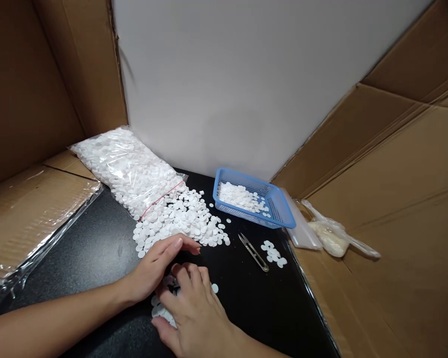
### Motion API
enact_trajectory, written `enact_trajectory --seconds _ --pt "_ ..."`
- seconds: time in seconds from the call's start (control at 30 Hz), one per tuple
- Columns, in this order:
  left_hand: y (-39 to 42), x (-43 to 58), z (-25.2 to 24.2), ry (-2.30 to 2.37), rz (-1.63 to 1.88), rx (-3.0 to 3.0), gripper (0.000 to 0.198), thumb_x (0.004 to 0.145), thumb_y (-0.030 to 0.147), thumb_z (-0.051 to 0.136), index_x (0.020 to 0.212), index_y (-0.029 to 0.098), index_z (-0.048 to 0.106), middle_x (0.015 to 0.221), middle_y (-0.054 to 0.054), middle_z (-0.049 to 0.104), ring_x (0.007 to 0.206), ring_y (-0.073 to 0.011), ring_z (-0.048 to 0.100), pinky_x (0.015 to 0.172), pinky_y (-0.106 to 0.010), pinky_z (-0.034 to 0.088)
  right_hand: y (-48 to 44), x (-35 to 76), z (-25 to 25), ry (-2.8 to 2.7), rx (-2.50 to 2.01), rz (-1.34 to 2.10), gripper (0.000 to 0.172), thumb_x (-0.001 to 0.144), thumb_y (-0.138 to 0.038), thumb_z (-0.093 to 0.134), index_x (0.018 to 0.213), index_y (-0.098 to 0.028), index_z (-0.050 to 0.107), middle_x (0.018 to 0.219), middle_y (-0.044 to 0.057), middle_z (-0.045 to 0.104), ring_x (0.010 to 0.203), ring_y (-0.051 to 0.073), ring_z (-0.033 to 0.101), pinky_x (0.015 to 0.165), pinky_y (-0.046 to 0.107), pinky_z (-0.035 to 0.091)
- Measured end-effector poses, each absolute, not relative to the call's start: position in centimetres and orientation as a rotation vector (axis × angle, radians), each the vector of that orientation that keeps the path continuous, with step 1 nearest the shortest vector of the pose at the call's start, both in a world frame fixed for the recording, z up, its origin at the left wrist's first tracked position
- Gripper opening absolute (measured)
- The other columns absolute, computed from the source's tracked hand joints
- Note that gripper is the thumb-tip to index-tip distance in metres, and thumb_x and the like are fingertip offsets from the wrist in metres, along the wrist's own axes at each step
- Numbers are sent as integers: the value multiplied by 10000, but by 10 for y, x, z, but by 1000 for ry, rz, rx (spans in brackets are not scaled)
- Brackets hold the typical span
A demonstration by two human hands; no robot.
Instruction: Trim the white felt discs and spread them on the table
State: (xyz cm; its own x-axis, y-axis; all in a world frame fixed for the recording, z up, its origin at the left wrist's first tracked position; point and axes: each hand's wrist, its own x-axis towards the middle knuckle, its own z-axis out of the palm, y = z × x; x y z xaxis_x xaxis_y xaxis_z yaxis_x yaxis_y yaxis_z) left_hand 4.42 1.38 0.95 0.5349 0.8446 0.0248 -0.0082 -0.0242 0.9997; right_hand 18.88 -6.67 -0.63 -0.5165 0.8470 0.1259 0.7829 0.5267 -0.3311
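Note:
My left hand (157,266) rests on the black table (89,248), its fingers stretched toward a spilled heap of small white discs (179,219). Below it, my right hand (194,313) curls its fingers over a small cluster of white discs (160,311) near the table's front. What the right fingers pinch is hidden. The heap spills from an open clear plastic bag (123,166) full of the same discs, at the back left.
A blue mesh basket (280,211) with white discs stands at the back right. Metal thread snips (254,252) lie beside a small pile of discs (273,253). Clear bags (332,236) lie on cardboard at right. Cardboard walls enclose the table.

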Motion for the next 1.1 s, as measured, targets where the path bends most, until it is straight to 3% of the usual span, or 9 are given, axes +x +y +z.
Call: enact_trajectory --seconds 0.27,0.47,0.57,0.7,0.87,0.97,1.03,1.07,1.1 --pt "13 41 10 789 766 1533 465 960 605 499 966 208 742 963 -51 725 969 -233 642 891 -298 472 -44 173 -18 -2524 -1186 61 339 909 -311 605 1231 -208 611 1046 111 683 850 266 626 696 379 546" --pt "10 40 13 764 707 1602 506 948 642 483 953 213 750 960 -51 731 953 -229 651 883 -290 474 -33 170 -36 -2353 -1120 23 138 839 -261 663 790 -144 714 649 76 713 500 202 614 456 286 421" --pt "11 40 13 769 691 1538 546 948 663 450 965 209 753 978 -56 742 975 -245 655 922 -312 475 -27 169 -33 -2252 -1151 86 193 828 -253 640 661 -162 671 548 41 671 430 164 574 437 260 387" --pt "16 42 2 771 730 1408 579 950 683 424 1025 200 735 1017 -70 743 1013 -264 649 989 -363 465 -17 176 -8 -2027 -1272 240 399 955 -209 448 574 -180 562 501 -16 582 404 94 495 426 206 356" --pt "17 40 -8 668 732 1387 639 1012 644 254 1205 196 666 1158 -103 715 1129 -279 637 1067 -444 452 34 219 34 -1716 -1478 368 553 1032 -411 377 517 -209 395 435 -68 378 393 81 386 402 206 322" --pt "11 38 4 637 496 1833 452 1012 513 425 1336 252 602 1345 -98 642 1275 -298 566 1127 -482 404 94 264 53 -1554 -1646 301 573 1066 -435 287 608 -177 516 496 -51 452 439 103 464 447 227 396" --pt "6 40 16 490 257 2158 653 859 402 716 1459 274 494 1528 -111 491 1416 -364 426 1177 -549 331 131 291 59 -1492 -1769 242 416 1037 -433 457 830 -125 647 740 -6 636 646 155 627 596 277 524" --pt "4 42 22 414 154 2284 779 792 323 791 1492 293 450 1573 -113 432 1446 -387 378 1195 -595 270 146 302 59 -1488 -1824 230 301 987 -419 587 1021 -130 662 956 18 680 812 188 672 713 333 571" --pt "3 45 27 359 65 2388 828 762 253 820 1497 306 441 1595 -116 392 1460 -402 349 1194 -628 246 158 311 58 -1503 -1874 236 303 974 -389 619 1152 -145 643 1123 50 668 943 226 673 801 390 581"
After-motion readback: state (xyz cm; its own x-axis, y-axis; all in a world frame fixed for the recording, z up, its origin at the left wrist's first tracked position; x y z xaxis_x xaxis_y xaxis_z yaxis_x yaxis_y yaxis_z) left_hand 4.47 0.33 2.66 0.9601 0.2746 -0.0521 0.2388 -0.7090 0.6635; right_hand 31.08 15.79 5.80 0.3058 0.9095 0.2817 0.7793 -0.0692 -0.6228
